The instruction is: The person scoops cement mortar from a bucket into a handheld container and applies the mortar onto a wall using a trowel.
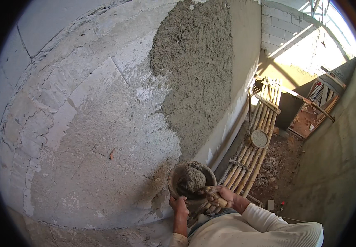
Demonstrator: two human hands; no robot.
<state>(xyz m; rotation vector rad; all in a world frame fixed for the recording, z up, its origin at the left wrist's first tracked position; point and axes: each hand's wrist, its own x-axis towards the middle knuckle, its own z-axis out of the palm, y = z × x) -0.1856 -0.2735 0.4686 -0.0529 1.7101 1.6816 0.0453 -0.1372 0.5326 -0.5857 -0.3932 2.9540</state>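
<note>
My left hand (180,205) grips the near rim of a round bucket (171,184), its thumb over the edge. The bucket is held close to the wall, in front of my body. Over its mouth sits a thick lump of wet grey mortar (195,179). My right hand (219,196) is closed round the pale handle of a trowel (226,204). The trowel's blade is hidden, apparently under the mortar lump. Beyond the bucket, a rough patch of fresh mortar (198,70) covers part of the pale block wall (104,115).
A bamboo scaffold platform (240,166) runs along the wall to the right, with a mortar-filled round container (259,138) on it. Below lies rubble-strewn ground (272,171). A plastered wall (330,164) stands at far right. A wooden-sided box (311,115) is farther back.
</note>
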